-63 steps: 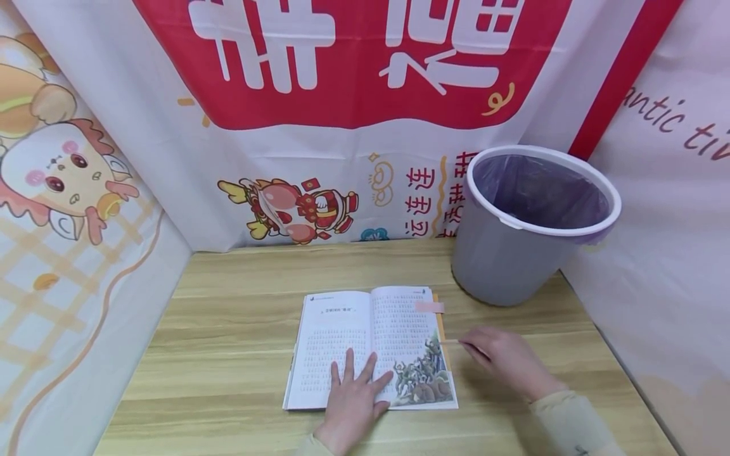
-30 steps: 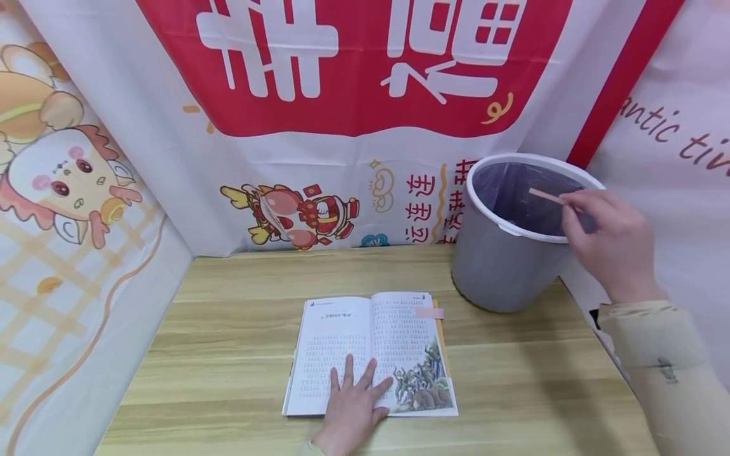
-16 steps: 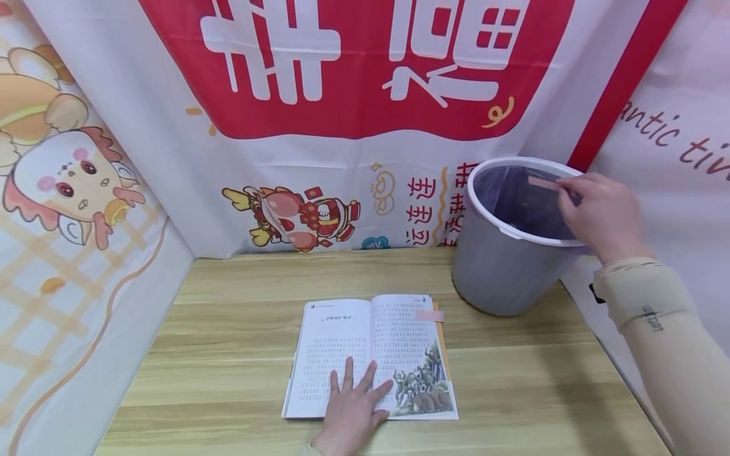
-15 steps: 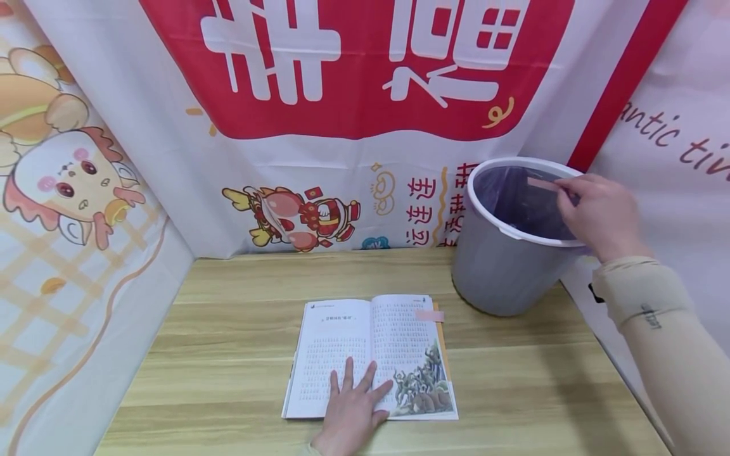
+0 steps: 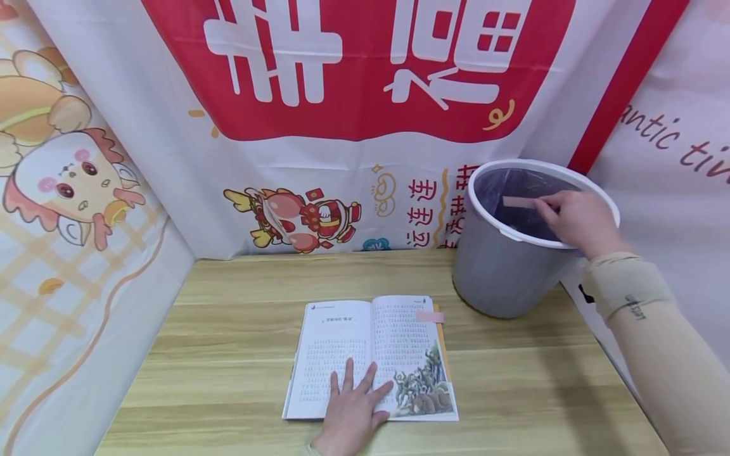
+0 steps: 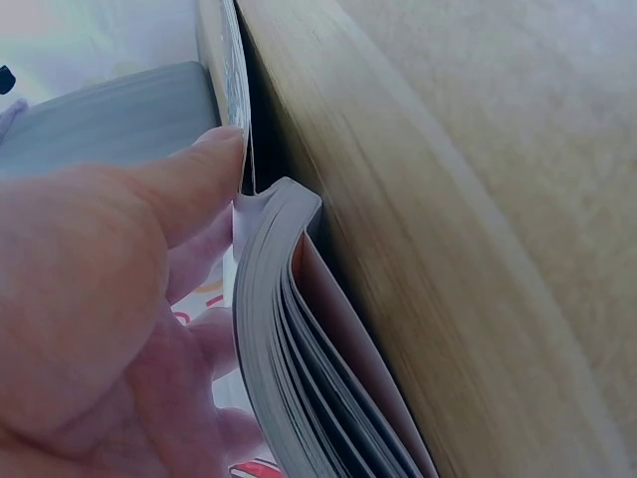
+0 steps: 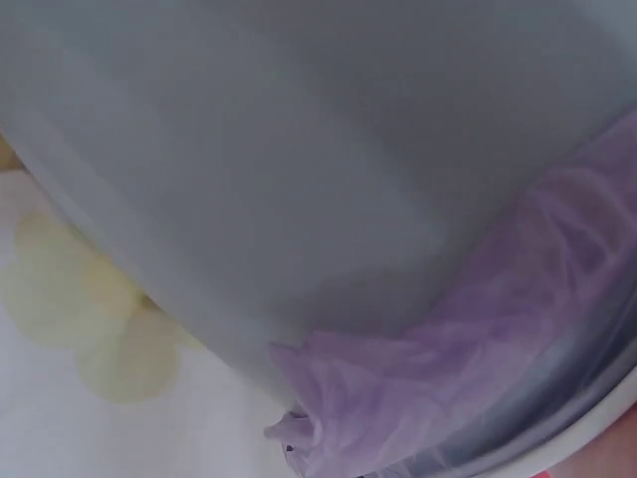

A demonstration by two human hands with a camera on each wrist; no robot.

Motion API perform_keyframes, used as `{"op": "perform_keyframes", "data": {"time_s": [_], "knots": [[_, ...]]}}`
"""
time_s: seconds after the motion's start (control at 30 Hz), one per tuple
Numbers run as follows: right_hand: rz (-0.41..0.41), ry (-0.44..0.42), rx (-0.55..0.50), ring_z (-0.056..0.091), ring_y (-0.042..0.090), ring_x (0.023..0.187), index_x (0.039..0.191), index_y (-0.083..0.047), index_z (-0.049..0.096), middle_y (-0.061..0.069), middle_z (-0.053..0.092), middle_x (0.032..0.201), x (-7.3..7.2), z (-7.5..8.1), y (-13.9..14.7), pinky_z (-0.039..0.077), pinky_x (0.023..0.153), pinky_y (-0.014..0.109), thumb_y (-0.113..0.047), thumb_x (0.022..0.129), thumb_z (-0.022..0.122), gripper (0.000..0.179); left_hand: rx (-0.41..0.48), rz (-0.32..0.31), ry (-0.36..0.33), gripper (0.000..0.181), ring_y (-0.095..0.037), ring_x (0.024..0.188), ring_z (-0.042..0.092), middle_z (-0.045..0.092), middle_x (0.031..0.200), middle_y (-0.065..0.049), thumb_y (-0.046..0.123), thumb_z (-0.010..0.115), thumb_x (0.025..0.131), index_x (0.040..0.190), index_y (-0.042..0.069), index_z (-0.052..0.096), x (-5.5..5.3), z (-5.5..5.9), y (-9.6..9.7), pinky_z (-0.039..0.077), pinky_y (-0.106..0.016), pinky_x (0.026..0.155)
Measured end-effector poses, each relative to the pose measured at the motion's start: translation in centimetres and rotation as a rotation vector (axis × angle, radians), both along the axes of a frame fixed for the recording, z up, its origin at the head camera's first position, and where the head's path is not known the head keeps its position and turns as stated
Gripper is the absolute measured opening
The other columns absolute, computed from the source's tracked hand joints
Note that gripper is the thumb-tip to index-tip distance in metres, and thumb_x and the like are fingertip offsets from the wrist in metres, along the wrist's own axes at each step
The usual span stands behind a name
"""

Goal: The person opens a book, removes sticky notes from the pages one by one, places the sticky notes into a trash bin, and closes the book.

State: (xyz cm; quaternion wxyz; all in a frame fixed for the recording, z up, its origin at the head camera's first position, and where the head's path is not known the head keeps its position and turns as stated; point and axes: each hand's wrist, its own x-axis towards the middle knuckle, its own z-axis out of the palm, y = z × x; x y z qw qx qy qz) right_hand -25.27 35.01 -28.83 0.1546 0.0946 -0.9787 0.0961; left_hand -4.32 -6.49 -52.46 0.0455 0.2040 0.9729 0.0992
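An open book [image 5: 336, 354] lies on the wooden table, a drawing filling the lower corner of its right page. My left hand [image 5: 350, 411] rests on its lower middle with fingers spread; the left wrist view shows the book's page edges [image 6: 274, 269] beside that hand. A pink strip [image 5: 429, 316] sticks out from the right page's upper edge. Over the mouth of the grey trash can [image 5: 502, 272], my right hand [image 5: 578, 218] pinches another thin pink strip [image 5: 518, 202] between thumb and fingers. The right wrist view shows mostly the can's outer wall and its purple liner [image 7: 428, 388].
The trash can stands at the table's back right corner, with a white rim [image 5: 607, 196]. Printed cloths hang close behind and on both sides of the wooden table [image 5: 228, 342].
My right hand has carried the pink strip from beside the book up to the trash can, then lower and leftward over its mouth. The left hand has stayed on the book.
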Motion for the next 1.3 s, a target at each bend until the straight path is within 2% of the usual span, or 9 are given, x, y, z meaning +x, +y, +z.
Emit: {"op": "perform_keyframes", "data": {"time_s": [0.1, 0.27, 0.43, 0.67, 0.97, 1.3], "knots": [[0.018, 0.003, -0.009, 0.063, 0.042, 0.084, 0.111, 0.004, 0.072, 0.024, 0.071, 0.084, 0.09, -0.04, 0.07, 0.049, 0.077, 0.057, -0.026, 0.1, 0.056, 0.036, 0.01, -0.003, 0.005, 0.05, -0.053, 0.14, 0.026, 0.044, 0.152, -0.006, 0.051, 0.065, 0.088, 0.136, 0.038, 0.06, -0.1, -0.16, 0.02, 0.022, -0.076, 0.104], [0.06, -0.002, -0.021, 0.062, 0.04, 0.084, 0.106, 0.002, 0.073, 0.025, 0.071, 0.091, 0.42, 0.08, 0.19, 0.049, 0.077, 0.056, -0.006, 0.091, 0.065, 0.019, 0.015, -0.005, 0.015, 0.05, -0.053, 0.139, 0.027, 0.045, 0.152, -0.006, 0.051, 0.065, 0.088, 0.135, 0.037, 0.061, -0.23, -0.44, 0.07, 0.023, -0.076, 0.104], [0.057, -0.031, -0.02, 0.062, 0.036, 0.083, 0.103, 0.002, 0.074, 0.023, 0.071, 0.09, 0.42, 0.24, 0.11, 0.05, 0.076, 0.055, -0.005, 0.089, 0.069, 0.017, 0.045, -0.001, -0.016, 0.05, -0.054, 0.14, 0.024, 0.044, 0.152, -0.007, 0.049, 0.066, 0.088, 0.136, 0.035, 0.061, -0.31, -0.32, 0.05, 0.021, -0.077, 0.104], [0.078, 0.061, -0.037, 0.062, 0.04, 0.081, 0.099, 0.008, 0.074, 0.027, 0.069, 0.089, 0.29, 0.21, 0.22, 0.052, 0.075, 0.056, 0.004, 0.085, 0.069, 0.015, 0.051, -0.002, -0.021, 0.05, -0.054, 0.14, 0.024, 0.044, 0.152, -0.007, 0.049, 0.066, 0.088, 0.135, 0.035, 0.061, -0.29, -0.13, -0.02, 0.021, -0.077, 0.104], [0.015, 0.034, -0.061, 0.061, 0.039, 0.082, 0.103, 0.006, 0.073, 0.028, 0.069, 0.092, 0.26, 0.13, -0.03, 0.051, 0.077, 0.056, -0.007, 0.091, 0.063, 0.02, 0.045, 0.006, -0.015, 0.05, -0.053, 0.14, 0.023, 0.044, 0.152, -0.007, 0.051, 0.066, 0.088, 0.135, 0.036, 0.061, -0.4, -0.47, -0.02, 0.02, -0.077, 0.105], [-0.037, 0.018, -0.047, 0.06, 0.045, 0.095, 0.113, 0.001, 0.071, 0.029, 0.068, 0.102, 0.83, 0.6, -0.51, 0.049, 0.085, 0.063, -0.012, 0.094, 0.062, 0.025, 0.047, 0.005, -0.024, 0.05, -0.053, 0.14, 0.023, 0.044, 0.152, -0.007, 0.051, 0.066, 0.088, 0.135, 0.036, 0.061, -0.45, -0.5, -0.04, 0.02, -0.077, 0.105]]}}
